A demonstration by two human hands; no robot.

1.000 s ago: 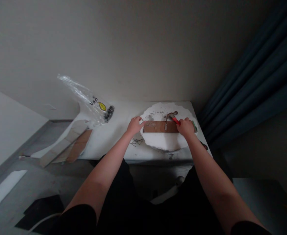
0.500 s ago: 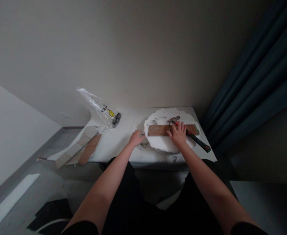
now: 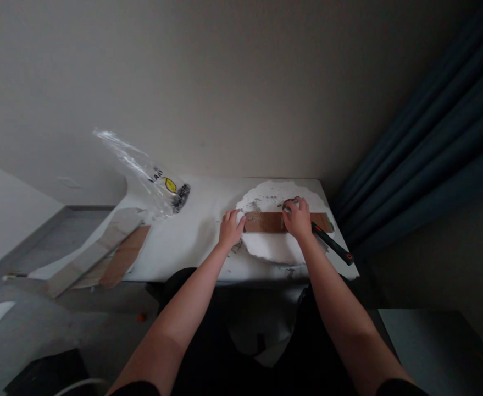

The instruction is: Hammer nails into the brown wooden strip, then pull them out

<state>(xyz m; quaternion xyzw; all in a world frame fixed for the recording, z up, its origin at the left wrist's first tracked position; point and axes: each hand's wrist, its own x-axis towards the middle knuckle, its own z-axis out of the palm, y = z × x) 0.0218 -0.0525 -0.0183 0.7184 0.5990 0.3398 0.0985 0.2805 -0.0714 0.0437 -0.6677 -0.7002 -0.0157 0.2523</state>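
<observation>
A rough-edged, round white slab lies on the white table, with a flat brown strip across it. At the slab's left edge, my left hand has its thumb and fingers closed round the rim beside the strip's end. My right hand is curled over the head of a claw hammer, mostly covering it. The hammer's black and red handle slants down to the right, past the strip. Several thin nail-like pieces lie below my left hand.
Left on the table stands a clear plastic bag with dark small contents at its bottom. Brown and grey flat strips overhang the table's left end. A wall rises behind, and a dark blue curtain hangs at the right.
My left hand has moved from the thin pieces up to the slab's edge. My right hand, earlier spread flat over the strip and hammer, has curled round the hammer's head. The view has shifted slightly.
</observation>
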